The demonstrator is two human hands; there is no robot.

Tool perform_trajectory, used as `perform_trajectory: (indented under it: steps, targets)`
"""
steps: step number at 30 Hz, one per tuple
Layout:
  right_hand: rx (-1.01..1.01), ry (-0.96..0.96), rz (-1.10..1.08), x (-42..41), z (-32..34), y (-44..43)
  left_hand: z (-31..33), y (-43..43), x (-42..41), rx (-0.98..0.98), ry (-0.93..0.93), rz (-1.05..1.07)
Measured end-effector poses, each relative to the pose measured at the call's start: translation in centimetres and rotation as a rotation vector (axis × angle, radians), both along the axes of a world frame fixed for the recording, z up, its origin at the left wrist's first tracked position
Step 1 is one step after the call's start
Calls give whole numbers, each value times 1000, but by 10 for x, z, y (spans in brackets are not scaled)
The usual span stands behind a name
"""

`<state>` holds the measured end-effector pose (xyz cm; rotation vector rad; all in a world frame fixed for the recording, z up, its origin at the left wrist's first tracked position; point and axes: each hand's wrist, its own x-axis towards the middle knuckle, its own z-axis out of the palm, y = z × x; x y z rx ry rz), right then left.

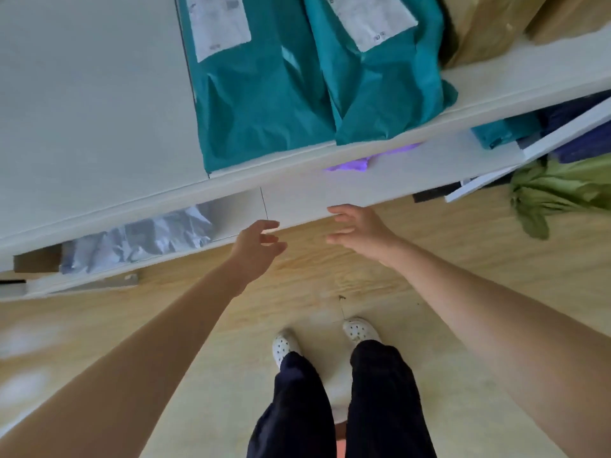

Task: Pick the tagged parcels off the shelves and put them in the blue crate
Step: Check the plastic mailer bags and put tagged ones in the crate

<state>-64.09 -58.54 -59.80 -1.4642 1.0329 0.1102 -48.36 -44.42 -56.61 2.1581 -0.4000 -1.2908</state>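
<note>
Standing on a wood floor (pixel 429 246), a person held the left hand (pixel 259 247) and right hand (pixel 362 229) empty, fingers loosely spread, before a white shelf (pixel 496 84) where two labelled teal parcels (pixel 264 107) lay side by side.

The top edge cuts off the left teal parcel (pixel 261 104), the right teal parcel (pixel 386 84) and the brown parcels (pixel 489 28). Print on the labels (pixel 220 24) is too blurred to read. The shelf (pixel 281 175) hides most of a purple thing (pixel 350 165) and part of a grey bag (pixel 142 239). The right edge cuts off a green cloth (pixel 562 190).
</note>
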Motion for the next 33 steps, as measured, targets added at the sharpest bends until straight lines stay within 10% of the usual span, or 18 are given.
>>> perform_trajectory:
  steps: [14, 33]
  targets:
    - [-119, -134, -118, 1, -151, -65, -165, -82, 15, -90, -234, -277]
    - [-239, -330, -102, 89, -179, -152, -201, -177, 96, -110, -597, -279]
